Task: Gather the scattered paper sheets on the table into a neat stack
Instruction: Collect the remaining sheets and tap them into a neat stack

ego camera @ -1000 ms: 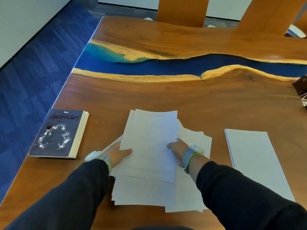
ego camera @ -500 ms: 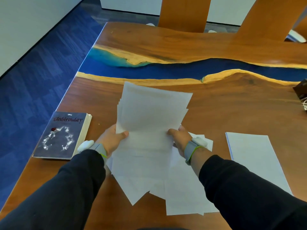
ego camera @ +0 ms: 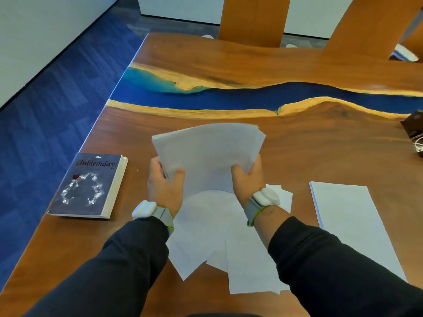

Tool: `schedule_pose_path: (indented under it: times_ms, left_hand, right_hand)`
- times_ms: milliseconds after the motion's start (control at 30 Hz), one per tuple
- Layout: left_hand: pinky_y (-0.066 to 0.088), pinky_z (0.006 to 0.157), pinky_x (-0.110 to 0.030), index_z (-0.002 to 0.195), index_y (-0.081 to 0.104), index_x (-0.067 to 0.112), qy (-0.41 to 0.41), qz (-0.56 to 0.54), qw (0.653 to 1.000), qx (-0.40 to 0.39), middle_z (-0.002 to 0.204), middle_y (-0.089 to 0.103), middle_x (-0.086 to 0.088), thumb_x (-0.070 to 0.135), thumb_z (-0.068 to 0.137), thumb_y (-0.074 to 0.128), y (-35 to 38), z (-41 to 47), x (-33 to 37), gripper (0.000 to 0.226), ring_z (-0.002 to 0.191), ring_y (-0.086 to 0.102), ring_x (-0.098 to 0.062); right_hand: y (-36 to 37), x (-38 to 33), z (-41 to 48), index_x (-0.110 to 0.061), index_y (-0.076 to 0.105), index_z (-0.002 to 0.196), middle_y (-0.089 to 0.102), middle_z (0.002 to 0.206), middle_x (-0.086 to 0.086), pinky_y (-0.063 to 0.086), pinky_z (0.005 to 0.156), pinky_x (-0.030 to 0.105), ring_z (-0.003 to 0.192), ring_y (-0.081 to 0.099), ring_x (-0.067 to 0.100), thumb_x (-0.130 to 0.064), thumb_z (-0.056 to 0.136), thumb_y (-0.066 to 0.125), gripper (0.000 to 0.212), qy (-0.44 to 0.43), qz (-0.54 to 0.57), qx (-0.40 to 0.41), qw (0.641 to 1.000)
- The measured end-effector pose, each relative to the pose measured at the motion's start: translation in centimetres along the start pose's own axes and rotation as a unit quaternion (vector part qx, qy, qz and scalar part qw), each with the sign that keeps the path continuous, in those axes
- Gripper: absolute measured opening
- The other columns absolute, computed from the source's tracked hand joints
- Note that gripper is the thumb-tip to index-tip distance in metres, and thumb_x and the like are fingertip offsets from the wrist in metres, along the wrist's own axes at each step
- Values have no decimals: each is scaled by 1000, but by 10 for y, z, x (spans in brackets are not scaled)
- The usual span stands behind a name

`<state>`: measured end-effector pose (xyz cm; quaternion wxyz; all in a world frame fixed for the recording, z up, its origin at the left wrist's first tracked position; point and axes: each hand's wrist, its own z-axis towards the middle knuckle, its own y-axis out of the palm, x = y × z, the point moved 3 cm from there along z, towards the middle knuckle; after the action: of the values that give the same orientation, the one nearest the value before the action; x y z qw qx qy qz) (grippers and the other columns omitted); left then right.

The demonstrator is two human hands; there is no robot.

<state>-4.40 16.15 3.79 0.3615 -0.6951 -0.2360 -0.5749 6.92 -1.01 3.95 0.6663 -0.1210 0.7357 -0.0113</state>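
Observation:
Both hands hold a loose bundle of white paper sheets raised off the wooden table. My left hand grips its left edge and my right hand grips its right edge. The sheets are uneven at the top and fan out. The lower ends droop and bend toward me, with corners hanging near the table. More sheets lie flat under my right forearm. A separate neat stack of paper lies flat to the right.
A dark paperback book lies near the table's left edge. A dark object with white cables sits at the far right edge. A blue resin strip crosses the table. Wooden chair backs stand beyond the far side.
The sheets lay flat on the table under both hands a second ago. Both hands have since lifted the bundle upright off the table, and the lower ends now curl toward me.

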Motion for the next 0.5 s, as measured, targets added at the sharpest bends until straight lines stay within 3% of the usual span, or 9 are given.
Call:
schedule_pose_path:
  times_ms: [67, 167, 267, 367, 500]
  left_hand:
    - [50, 71, -23, 113, 53, 31, -17, 8, 1000, -14, 99, 65, 16, 17, 95, 59, 1, -1, -8, 23, 87, 63, 1]
    - [48, 64, -29, 102, 58, 21, -11, 13, 1000, -2, 85, 63, 6, 19, 100, 49, 3, 1, -12, 9, 67, 53, -6]
    - [43, 57, -30, 99, 57, 15, 5, 4, 1000, 8, 76, 56, 2, 21, 101, 45, 7, 1, -11, 14, 57, 44, -5]
    - [45, 57, -30, 103, 53, 16, -16, 15, 1000, -21, 79, 58, 4, 11, 95, 43, 14, -3, -13, 14, 59, 47, -7]
    - [41, 61, -32, 101, 55, 21, -46, 40, 998, -30, 83, 58, -1, 10, 97, 40, 18, -8, -20, 19, 66, 47, -15]
  right_hand:
    - [-2, 8, -1, -34, 50, 118, 65, 98, -15, 46, 64, 8, 81, 63, -5, -13, 83, 52, 40, 23, -19, -10, 1000]
    - [-4, 11, -2, -34, 50, 114, 63, 90, -21, 44, 61, 7, 74, 61, -10, -11, 83, 48, 39, 24, -17, 13, 999]
    - [-7, 9, 0, -43, 48, 107, 60, 84, -26, 44, 58, 4, 68, 58, -11, -10, 81, 47, 42, 16, -9, 33, 999]
    - [-8, 14, 4, -28, 46, 107, 55, 81, -14, 42, 56, 18, 63, 53, 0, -10, 81, 49, 31, 52, -18, -16, 998]
    - [-10, 19, 7, -19, 46, 106, 54, 82, -5, 40, 57, 26, 67, 51, 13, -10, 82, 48, 26, 90, -30, -38, 995]
